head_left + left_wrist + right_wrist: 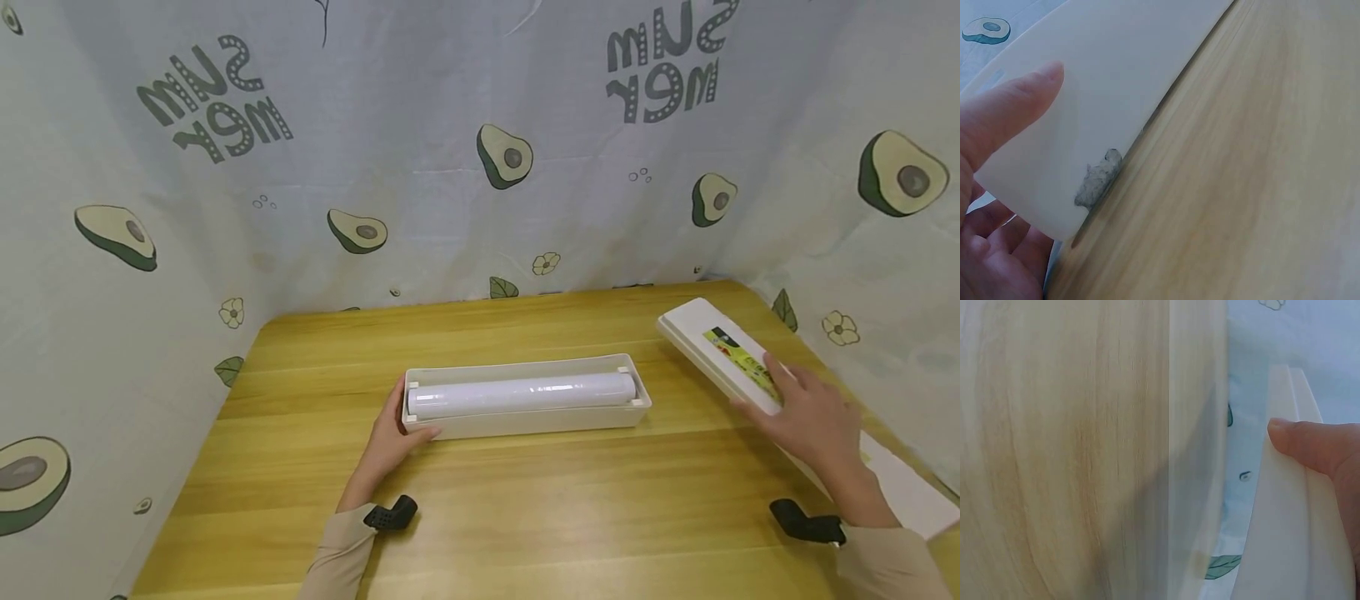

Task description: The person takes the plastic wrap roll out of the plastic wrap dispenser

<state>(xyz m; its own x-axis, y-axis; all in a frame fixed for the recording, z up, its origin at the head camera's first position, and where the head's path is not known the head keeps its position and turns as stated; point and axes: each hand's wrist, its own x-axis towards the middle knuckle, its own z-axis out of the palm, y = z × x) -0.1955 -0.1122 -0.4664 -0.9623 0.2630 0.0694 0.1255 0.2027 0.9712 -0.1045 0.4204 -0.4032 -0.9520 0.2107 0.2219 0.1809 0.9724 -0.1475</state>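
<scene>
A long white open-topped box (536, 422) sits on the table, with a shiny pale roll (517, 396) lying lengthwise inside it, seemingly plastic film. My left hand (388, 446) grips the box's left end, thumb on the near wall and fingers around the far side. In the left wrist view the thumb (1013, 109) presses that white wall, which bears a grey patch (1099, 179) near its lower edge. On the right, my right hand (813, 417) holds a long white lid (690, 321) with a yellow-green label (741, 360). The lid is tilted, its underside hidden.
A flat white piece (911, 492) lies at the table's right side, partly hidden by the right forearm. The wooden table (525, 508) ends at a curtain (420, 108) with avocado prints at the back and sides.
</scene>
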